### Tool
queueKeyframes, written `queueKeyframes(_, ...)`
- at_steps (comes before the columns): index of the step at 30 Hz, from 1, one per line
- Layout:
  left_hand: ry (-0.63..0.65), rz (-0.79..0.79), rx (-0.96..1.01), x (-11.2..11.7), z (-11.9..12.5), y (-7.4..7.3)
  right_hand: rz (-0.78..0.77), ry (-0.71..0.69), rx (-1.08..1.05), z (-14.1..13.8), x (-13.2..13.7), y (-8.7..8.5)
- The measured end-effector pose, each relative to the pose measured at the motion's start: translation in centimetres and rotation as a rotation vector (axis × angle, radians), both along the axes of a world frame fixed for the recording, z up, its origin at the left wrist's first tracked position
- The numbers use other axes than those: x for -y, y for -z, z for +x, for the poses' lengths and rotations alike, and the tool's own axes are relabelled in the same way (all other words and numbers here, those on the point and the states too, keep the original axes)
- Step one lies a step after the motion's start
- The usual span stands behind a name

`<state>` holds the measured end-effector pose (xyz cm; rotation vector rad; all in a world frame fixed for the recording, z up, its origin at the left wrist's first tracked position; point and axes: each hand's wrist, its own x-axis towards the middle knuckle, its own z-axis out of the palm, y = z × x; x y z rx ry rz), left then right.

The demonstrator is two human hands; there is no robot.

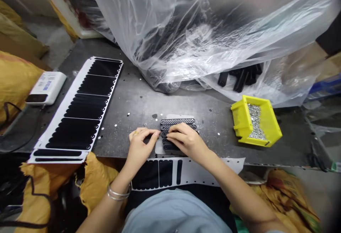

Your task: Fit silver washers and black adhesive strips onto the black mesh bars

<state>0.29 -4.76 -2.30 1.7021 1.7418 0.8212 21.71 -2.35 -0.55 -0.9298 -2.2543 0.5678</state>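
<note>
Several long black plastic bars (177, 121) with rounded ends lie in a row on a pale plate (160, 149) before me. The far ones show a lattice surface; the nearer ones look smooth and dark. My left hand (142, 140) pinches with thumb and index finger at the left end of a black strip (164, 134) on a middle bar. Over the same bars, my right hand (186, 139) has its fingertips closed together on that strip. Its fingers and palm hide the bars' right parts.
A sheet of black rounded strips (77, 107) lies at left; another sheet (197, 171) overhangs the front edge. At right stands a yellow bin (239, 119) of small shiny metal parts. Clear plastic film (165, 62) covers the back. A white device (46, 88) sits far left.
</note>
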Motion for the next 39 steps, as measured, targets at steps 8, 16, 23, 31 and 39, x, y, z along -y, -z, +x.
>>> queueKeyframes(8,0.003,-0.074,0.047,-0.5,1.1,-0.3,-0.024,-0.028,0.022,0.2,-0.5,-0.1)
queueKeyframes(16,0.059,-0.042,0.069,-1.0,0.8,0.2,-0.301,0.215,-0.060,6.1,0.4,-1.1)
queueKeyframes(23,0.106,-0.036,0.044,-1.7,0.3,0.2,-0.247,0.211,-0.119,6.8,0.5,-0.4)
queueKeyframes(31,0.063,0.530,-0.077,4.2,2.6,1.0,0.037,0.270,-0.016,3.7,9.3,2.6)
queueKeyframes(39,0.328,0.794,-0.123,7.9,4.4,6.7,-0.549,-0.021,-0.551,8.1,9.9,1.3)
